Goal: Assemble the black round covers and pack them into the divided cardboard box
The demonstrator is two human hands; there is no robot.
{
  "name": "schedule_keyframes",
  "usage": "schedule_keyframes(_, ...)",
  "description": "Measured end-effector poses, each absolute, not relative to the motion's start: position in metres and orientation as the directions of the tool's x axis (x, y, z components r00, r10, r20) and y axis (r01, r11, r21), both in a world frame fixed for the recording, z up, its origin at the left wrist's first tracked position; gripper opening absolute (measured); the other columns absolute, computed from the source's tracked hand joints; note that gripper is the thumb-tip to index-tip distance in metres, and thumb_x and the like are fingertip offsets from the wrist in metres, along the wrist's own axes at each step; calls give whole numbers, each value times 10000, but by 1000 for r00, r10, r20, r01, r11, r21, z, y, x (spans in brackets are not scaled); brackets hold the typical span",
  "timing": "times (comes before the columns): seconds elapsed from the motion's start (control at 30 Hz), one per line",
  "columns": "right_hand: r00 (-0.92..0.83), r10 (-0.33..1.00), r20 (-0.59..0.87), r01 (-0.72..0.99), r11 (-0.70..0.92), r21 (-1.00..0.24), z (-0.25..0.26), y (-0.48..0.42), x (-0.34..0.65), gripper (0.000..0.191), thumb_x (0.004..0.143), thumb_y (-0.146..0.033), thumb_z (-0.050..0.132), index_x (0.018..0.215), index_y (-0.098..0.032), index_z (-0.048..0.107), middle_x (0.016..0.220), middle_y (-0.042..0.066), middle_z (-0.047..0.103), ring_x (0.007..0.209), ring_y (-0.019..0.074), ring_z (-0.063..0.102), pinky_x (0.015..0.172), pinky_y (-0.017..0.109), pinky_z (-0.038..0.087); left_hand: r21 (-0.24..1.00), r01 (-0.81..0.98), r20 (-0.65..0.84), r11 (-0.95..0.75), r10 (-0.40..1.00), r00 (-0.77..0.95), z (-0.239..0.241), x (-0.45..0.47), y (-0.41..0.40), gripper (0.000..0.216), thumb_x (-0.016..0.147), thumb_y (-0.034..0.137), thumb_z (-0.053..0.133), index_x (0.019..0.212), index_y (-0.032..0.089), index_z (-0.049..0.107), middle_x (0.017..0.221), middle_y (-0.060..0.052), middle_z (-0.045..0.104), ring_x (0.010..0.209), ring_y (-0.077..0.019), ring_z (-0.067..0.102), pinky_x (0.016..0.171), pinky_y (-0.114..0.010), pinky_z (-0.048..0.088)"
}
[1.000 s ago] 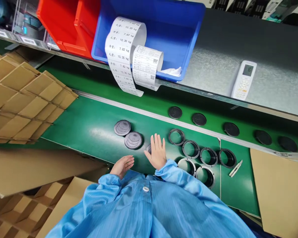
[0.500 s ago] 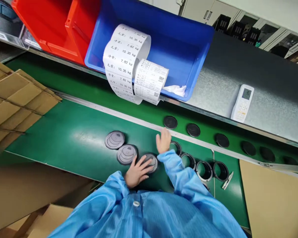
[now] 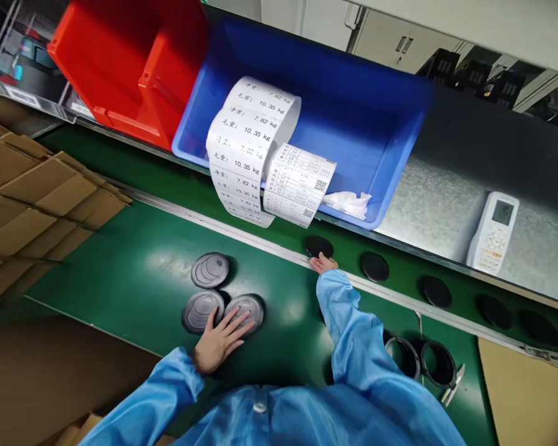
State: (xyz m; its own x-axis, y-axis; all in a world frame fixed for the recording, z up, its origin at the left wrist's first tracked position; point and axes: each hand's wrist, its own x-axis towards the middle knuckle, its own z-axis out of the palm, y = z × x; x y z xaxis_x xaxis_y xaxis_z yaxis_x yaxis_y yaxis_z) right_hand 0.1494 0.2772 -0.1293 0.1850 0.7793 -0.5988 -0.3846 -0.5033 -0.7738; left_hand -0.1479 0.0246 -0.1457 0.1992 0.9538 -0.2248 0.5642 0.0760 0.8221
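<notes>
My left hand (image 3: 221,341) lies with fingers spread on a round grey vent cover (image 3: 250,310) on the green bench. Two more grey vent covers sit beside it, one at the left (image 3: 203,311) and one behind (image 3: 209,270). My right hand (image 3: 324,263) is stretched across the pale rail, its fingers at the near edge of a black disc (image 3: 318,246); no grip round the disc shows. Black rings (image 3: 439,364) stand right of my right forearm, which covers part of the group.
Several black discs (image 3: 374,267) line the green strip behind the rail. Above, a shelf carries a red bin (image 3: 151,105), a blue bin (image 3: 376,155) with label rolls (image 3: 246,142), and a white remote (image 3: 495,232). Cardboard (image 3: 51,210) is stacked left; a cardboard sheet (image 3: 525,390) lies right.
My right hand has reached forward to the black disc. My left hand has moved left with the vent cover under it, and the covers now sit in a tighter cluster. The view has shifted.
</notes>
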Motion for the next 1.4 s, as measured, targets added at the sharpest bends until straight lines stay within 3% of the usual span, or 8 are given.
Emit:
schedule_keyframes(0.2, -209, 727, -655, -530, -647, -549, -94, 157, 94, 206, 806, -177, 767, 769, -177, 564, 702, 23, 697, 752, 183, 725, 786, 357, 612, 955, 144, -213, 259, 938, -272, -85, -128, 33, 364, 748, 428, 779, 1078, 289, 713, 1423, -79, 549, 1482, -342, 205, 1227, -518, -3)
schedule_keyframes(0.37, -699, 571, -430, -425, -816, -392, -65, 48, 69, 354, 768, -399, 812, 971, -158, 651, 917, 68, 740, 834, 166, 724, 763, 302, 597, 713, -627, -380, 314, 924, 31, -50, -81, 30, 779, 797, 739, 557, 1401, 251, 485, 1484, -124, 479, 1420, -376, 344, 1156, -576, 292)
schedule_keyframes(0.47, -841, 402, -364, -162, -827, -538, -62, 23, 73, 449, 721, -461, 823, 983, -135, 660, 948, 91, 721, 805, 185, 707, 723, 337, 593, 451, -837, -287, 311, 938, 194, -41, -73, 18, 732, 847, 704, 485, 1422, 252, 466, 1447, -123, 526, 1409, -378, 368, 1155, -604, 271)
schedule_keyframes(0.57, -660, 615, -432, 53, -535, -843, -58, 25, 92, 317, 796, -440, 728, 921, -155, 666, 867, 66, 679, 757, 193, 663, 737, 403, 579, 375, -896, -213, 237, 963, 166, -32, -74, 2, 573, 911, 567, 472, 1392, 256, 505, 1419, -106, 563, 1407, -351, 381, 1169, -601, 232)
schedule_keyframes(0.63, -405, 894, -191, 149, -141, -979, -50, 30, 107, 274, 905, -416, 585, 1022, -187, 680, 963, 82, 651, 915, 218, 632, 874, 448, 540, 352, -905, -235, 239, 958, 162, -25, -73, -8, 551, 928, 555, 454, 1382, 250, 516, 1408, -100, 575, 1409, -336, 379, 1173, -593, 226)
schedule_keyframes(0.8, -441, 823, 359, 305, 514, -802, -29, 28, 123, 332, 991, -381, 469, 1245, -306, 669, 1339, 81, 498, 1278, 256, 390, 1117, 474, 354, 364, -893, -325, 263, 935, 143, -12, -54, -29, 541, 955, 541, 424, 1400, 244, 500, 1333, -94, 632, 1332, -316, 483, 1143, -571, 308)
schedule_keyframes(1.1, -527, 776, 346, 204, 511, -835, -42, 19, 119, 572, 1039, -490, 253, 1004, -257, 775, 1292, 71, 559, 1268, 247, 375, 1117, 480, 346, 500, -807, -430, 315, 899, 85, 1, -30, -51, 628, 904, 487, 532, 1475, 253, 414, 1078, -120, 707, 1064, -351, 650, 970, -619, 468)
schedule_keyframes(1.4, -455, 762, 462, 165, 582, -797, -34, -2, 143, 573, 1033, -529, 180, 1365, -287, 579, 1442, 79, 469, 1345, 244, 365, 1131, 496, 340, 466, -832, -410, 302, 907, 99, 4, -27, -51, 605, 911, 512, 512, 1449, 242, 451, 1191, -134, 689, 1088, -340, 651, 968, -591, 483)
